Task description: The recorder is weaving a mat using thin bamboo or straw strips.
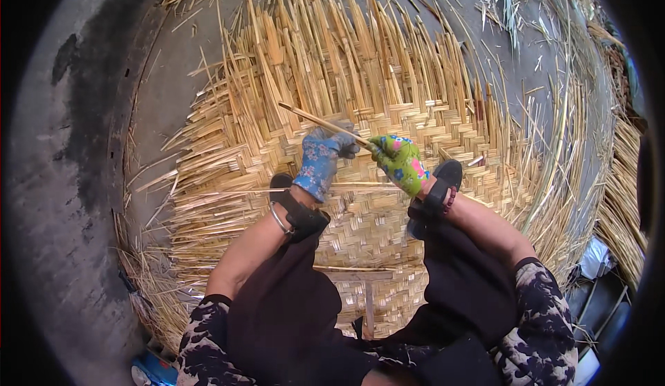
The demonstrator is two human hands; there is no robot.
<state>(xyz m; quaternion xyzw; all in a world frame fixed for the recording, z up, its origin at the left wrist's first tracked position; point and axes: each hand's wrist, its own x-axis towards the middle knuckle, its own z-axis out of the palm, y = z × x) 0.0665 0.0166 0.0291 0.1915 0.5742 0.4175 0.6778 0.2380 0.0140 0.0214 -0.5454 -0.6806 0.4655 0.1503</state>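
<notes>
Grey concrete floor [62, 199] fills the left of my view, bare and stained dark near the curved edge where the woven mat [360, 227] begins. From there the mat spreads outward, its centre tightly plaited and its loose strips [332, 47] fanning up and away unwoven, which is likely why I sit right on the finished middle: my weight keeps it flat. My left hand [320, 156], in a blue flowered glove, is closed around a thin pale stick [322, 123], gripping it near its lower end so the free tip angles up to the left over the weave. Just beside it, my right hand [400, 162], in a green flowered glove, is closed too, pinching the same stick's near end, the two gloves almost touching; holding it with both hands looks meant to steady and steer it. Below the hands my sandals [438, 192] rest on the mat, knees apart. Further right, a bundle of spare strips [627, 199] lies along the mat's rim.
</notes>
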